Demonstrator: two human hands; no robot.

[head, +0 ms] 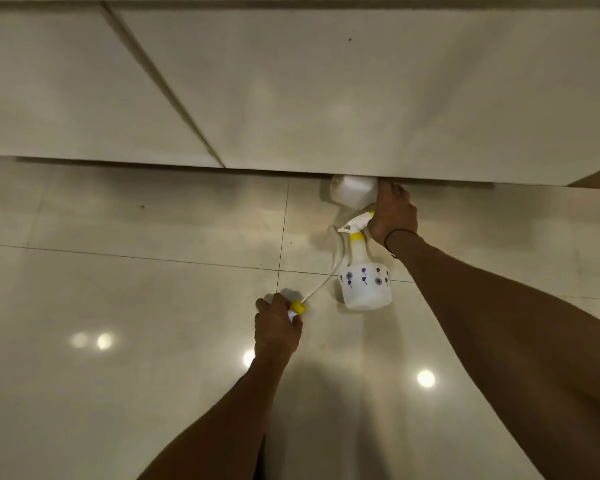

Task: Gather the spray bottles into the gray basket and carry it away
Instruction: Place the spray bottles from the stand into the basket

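Two hands and two white bottle bodies are visible above a glossy tiled floor (136,306). The right hand (392,216) grips the yellow-collared trigger head of one spray bottle (364,282), whose body, printed with dark motifs, hangs below it. The right fingers are curled; a second white bottle body (352,194) lies against them at the white cabinet (291,91) edge. The left hand (278,329) pinches one detached sprayer head (297,308), its dip tube (326,271) arching upward. No basket is visible.
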